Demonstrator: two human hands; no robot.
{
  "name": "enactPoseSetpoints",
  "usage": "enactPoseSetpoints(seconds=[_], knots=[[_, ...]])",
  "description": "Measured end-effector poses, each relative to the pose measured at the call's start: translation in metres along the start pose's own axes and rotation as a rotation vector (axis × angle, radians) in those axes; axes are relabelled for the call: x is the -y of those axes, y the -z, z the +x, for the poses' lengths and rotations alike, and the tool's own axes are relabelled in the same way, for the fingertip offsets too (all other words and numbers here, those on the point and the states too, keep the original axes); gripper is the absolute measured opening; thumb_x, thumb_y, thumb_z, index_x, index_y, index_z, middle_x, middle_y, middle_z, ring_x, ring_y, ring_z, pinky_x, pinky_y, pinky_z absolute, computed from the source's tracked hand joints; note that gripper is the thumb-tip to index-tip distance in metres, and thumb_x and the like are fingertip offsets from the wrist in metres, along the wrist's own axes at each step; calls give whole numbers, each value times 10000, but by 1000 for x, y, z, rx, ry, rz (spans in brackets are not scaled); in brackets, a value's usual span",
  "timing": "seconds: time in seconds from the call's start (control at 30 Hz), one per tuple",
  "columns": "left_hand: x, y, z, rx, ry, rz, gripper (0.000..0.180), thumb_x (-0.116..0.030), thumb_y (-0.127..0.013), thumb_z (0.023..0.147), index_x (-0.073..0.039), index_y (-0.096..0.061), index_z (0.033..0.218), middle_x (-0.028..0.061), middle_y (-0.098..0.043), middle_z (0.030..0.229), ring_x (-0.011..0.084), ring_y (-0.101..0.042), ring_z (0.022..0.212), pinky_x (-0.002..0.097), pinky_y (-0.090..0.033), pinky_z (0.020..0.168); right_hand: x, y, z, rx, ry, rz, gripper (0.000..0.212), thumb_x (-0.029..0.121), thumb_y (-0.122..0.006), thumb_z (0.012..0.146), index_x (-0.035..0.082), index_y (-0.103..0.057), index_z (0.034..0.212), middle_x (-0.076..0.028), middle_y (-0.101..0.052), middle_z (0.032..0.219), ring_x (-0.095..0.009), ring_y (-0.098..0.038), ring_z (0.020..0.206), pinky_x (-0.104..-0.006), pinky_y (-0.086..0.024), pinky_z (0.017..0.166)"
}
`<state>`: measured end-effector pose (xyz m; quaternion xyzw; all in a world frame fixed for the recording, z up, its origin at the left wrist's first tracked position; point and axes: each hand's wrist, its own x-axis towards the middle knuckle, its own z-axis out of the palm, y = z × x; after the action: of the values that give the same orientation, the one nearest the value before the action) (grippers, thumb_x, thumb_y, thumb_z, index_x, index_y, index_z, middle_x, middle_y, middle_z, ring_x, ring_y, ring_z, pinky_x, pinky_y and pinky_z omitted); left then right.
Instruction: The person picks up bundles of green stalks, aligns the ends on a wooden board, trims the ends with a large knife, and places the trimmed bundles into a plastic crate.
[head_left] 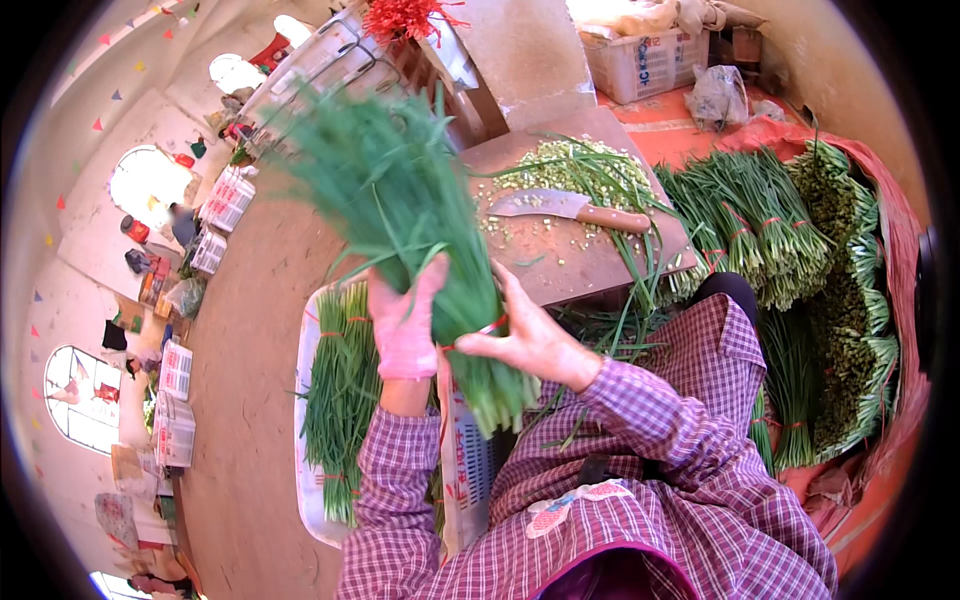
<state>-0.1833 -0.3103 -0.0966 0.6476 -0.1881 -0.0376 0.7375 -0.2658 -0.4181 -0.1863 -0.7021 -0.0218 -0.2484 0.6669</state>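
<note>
Green chive stalks fill the middle of the frame: a thick bundle (430, 250) is held up between both hands, cut ends pointing down toward the lap and leaf tips fanning to the upper left. The left hand (405, 320), in a pink glove, lies flat against the bundle's left side with fingers stretched up along it, not closed round it. The bare right hand (525, 340) curls about the stalks at a red band (490, 326), thumb and fingers wrapped on it. It looks like the bundle is being bound or squared up, so the band wants to sit snug before the bundle leaves the hands.

Lower left, a white tray (305, 440) holds tied chive bundles lying flat. Above the hands, a wooden chopping board (590, 260) carries a cleaver (570, 208) and cut trimmings. At right, more banded bundles (760, 235) are heaped on a red sack. At the top, a white crate (645, 65) holds pale bags.
</note>
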Motion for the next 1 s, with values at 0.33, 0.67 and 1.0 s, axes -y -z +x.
enactPoseSetpoints(seconds=[0.33,0.67,1.0], knots=[[-48,40,18,637,313,373,605,-235,-717,804,74,-515,1283,122,-620,1194,181,-591,1072,317,-464,938,-28,50,-9,24,-362,658,570,286,-665,879,40,-468,1354,-47,-560,1291,-158,-524,1176,-350,-439,1004],[31,26,-20,415,507,-327,700,-428,-713,798,-11,-495,1315,107,-602,1235,239,-607,1086,371,-483,956,-24,4,-30,302,-381,995,745,436,-704,854,37,-411,1411,-84,-502,1370,-192,-475,1250,-369,-391,1062],[27,21,-36,216,222,-137,491,-91,-576,820,-2,-493,1296,90,-610,1164,213,-612,1038,356,-516,912,29,25,8,-129,-81,389,912,378,-769,784,-17,-269,1437,-193,-480,1358,-251,-469,1259,-367,-374,1070]])
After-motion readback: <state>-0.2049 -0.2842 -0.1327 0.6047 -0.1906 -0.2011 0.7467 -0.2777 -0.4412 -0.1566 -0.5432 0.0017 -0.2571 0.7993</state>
